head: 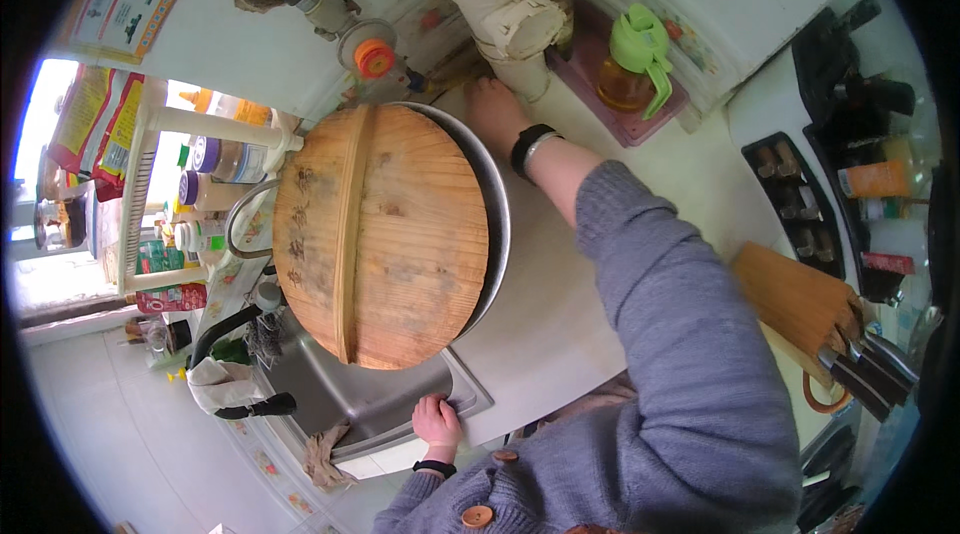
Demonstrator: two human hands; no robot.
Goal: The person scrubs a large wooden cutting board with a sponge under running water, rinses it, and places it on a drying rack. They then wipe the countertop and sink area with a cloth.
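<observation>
My right hand point(496, 112) reaches into the back corner, low beside the white drain pipe point(517, 16). Its fingertips are partly hidden there, so I cannot tell whether it holds anything. A dark-banded watch is on that wrist. My left hand point(437, 421) rests with curled fingers on the front rim of the steel sink point(375, 391); no object shows in it. Between the hands stands a large metal pot point(501, 234), partly over the sink. A round wooden lid point(420, 219) with a raised crossbar sits off-centre on it, leaving a gap on the right.
A green-topped oil jug point(637, 61) stands in a pink tray point(656, 133). To the right are a wooden knife block point(795, 294) and a black spice rack point(795, 204). Bottles point(225, 159) crowd the windowside shelf. A black faucet point(225, 335) and a rag point(326, 455) border the sink.
</observation>
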